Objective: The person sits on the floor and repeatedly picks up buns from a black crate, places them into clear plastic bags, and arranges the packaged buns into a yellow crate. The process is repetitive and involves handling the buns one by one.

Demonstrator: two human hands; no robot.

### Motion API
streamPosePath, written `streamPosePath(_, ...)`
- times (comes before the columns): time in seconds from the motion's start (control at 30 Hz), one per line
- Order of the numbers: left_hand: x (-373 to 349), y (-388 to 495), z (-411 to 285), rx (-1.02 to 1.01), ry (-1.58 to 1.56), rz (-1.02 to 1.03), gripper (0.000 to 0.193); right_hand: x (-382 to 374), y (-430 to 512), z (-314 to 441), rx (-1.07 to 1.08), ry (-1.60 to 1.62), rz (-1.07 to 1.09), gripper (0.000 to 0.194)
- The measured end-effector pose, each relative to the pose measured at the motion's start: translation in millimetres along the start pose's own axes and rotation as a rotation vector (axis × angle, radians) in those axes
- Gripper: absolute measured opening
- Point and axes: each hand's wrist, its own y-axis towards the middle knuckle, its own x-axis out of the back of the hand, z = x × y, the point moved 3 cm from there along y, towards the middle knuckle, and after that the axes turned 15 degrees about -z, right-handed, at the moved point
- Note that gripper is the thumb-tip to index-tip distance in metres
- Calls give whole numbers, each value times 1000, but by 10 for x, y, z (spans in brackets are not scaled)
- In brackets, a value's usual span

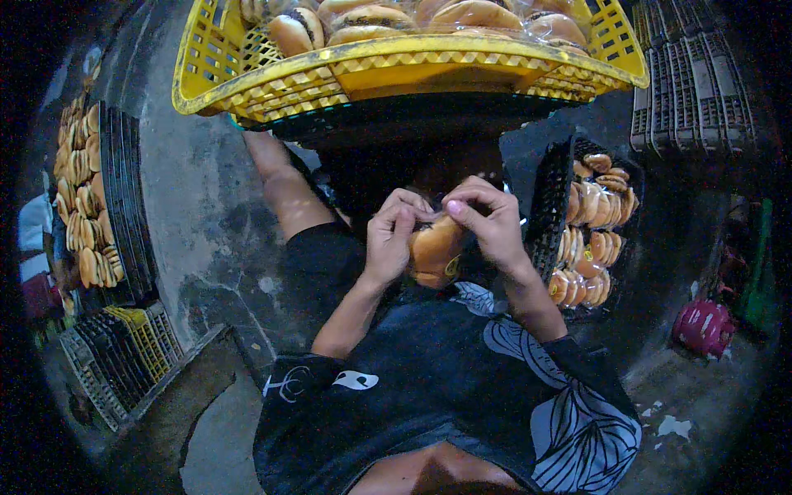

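Observation:
A round golden bun [436, 247] in a clear plastic bag hangs in front of my chest. It bears a small yellow printed mark low on its right. My left hand [393, 232] pinches the gathered plastic at the bag's top left. From the other side, my right hand [489, 213] grips the top with thumb and fingertips, close to the left fingers. The exact fold of the plastic between them is hard to make out. Beyond my hands stands a yellow plastic crate [433, 71] of bagged buns [371, 25] with dark filling.
To my right is a black crate [547, 210] of bagged buns [585, 260]. Unwrapped-looking buns [86, 198] top stacked black crates [127, 204] at left. More crates stand at lower left [124, 352] and upper right [693, 93]. A magenta rounded container [703, 328] sits on the concrete floor [192, 204].

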Motion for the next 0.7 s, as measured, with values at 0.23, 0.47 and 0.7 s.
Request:
streamPosePath(0.23, -110, 122, -22, 74, 374, 84, 21, -5, -82, -250, -239, 203, 14, 12)
streamPosePath(0.47, -175, 7, 76, -92, 486, -26, 17, 64, -55, -163, 43, -162, -191, 10)
streamPosePath(0.7, -351, 77, -77, -134, 983, 253, 7, 228, -110, -193, 278, -612, 84, 13)
